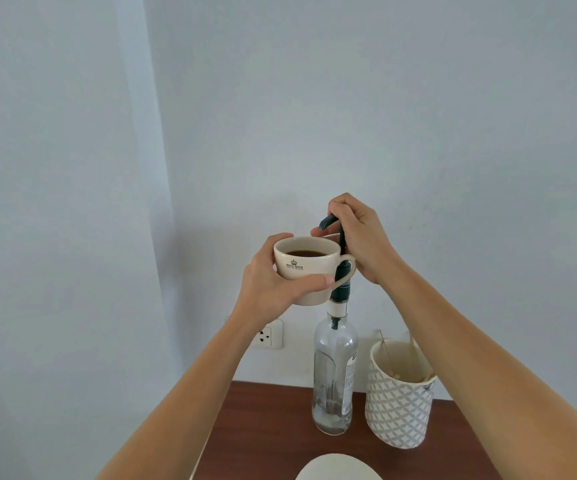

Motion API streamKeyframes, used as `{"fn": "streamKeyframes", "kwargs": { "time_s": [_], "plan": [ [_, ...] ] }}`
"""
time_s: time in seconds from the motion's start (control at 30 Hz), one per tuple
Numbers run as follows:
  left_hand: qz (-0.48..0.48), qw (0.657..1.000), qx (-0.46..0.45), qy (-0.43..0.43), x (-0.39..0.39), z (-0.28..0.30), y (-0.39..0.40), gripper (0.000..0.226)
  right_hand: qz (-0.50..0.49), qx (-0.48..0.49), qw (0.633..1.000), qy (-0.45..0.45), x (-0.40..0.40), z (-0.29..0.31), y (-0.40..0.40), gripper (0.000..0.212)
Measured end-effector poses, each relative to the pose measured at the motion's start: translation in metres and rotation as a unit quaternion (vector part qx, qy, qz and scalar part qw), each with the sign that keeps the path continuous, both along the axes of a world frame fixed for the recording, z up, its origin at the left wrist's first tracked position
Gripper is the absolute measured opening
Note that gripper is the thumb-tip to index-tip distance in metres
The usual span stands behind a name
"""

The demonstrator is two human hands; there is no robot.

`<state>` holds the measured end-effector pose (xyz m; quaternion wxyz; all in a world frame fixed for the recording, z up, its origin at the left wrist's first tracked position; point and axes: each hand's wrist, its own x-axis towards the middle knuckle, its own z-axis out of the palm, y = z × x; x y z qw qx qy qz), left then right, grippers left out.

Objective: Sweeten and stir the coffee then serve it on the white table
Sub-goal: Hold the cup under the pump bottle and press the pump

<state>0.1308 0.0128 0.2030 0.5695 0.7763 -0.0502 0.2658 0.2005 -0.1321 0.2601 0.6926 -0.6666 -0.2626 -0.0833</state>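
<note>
Brown tabletop (273, 427) against pale wall (349, 116)

Ahead of you stands a pale blue-grey wall (349, 98), evenly lit, with a white socket (268, 334) at 6 o'clock. A brown, probably wooden, tabletop (273, 427) fills 5 o'clock.

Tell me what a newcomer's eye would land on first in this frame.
The cream coffee cup, held up at centre frame by the left hand, draws the eye first. Just behind it the right hand grips the dark pump head of a clear glass syrup bottle standing on the brown counter. A patterned stirrer holder stands to the bottle's right.
</note>
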Motion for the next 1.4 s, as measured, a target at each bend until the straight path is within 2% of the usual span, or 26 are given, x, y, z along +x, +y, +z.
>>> {"fn": "streamKeyframes", "kwargs": {
  "time_s": [0.17,0.37,0.57,0.87,1.13,1.4],
  "plan": [
    [0.000,1.000,-0.004,0.001,0.001,-0.001,0.000,0.087,0.011,-0.008,1.000,-0.011,-0.001,0.000,0.000,0.020],
    [0.003,1.000,-0.006,0.005,0.001,-0.002,0.000,0.068,0.014,-0.002,1.000,-0.018,-0.002,0.000,0.000,0.020],
    [0.004,1.000,-0.010,0.006,0.004,-0.004,0.001,0.079,0.002,-0.004,1.000,-0.016,0.000,0.000,0.002,0.021],
    [0.007,1.000,-0.002,0.010,0.005,-0.005,0.003,0.071,-0.010,-0.004,1.000,-0.018,0.005,-0.001,0.004,0.024],
    [0.005,1.000,-0.008,0.009,0.007,-0.009,0.002,0.077,-0.025,-0.018,0.999,-0.028,0.011,-0.006,0.004,0.026],
    [0.002,1.000,-0.011,0.010,0.008,-0.010,0.003,0.072,-0.034,-0.028,0.998,-0.033,0.011,-0.008,0.004,0.027]
  ]
}}
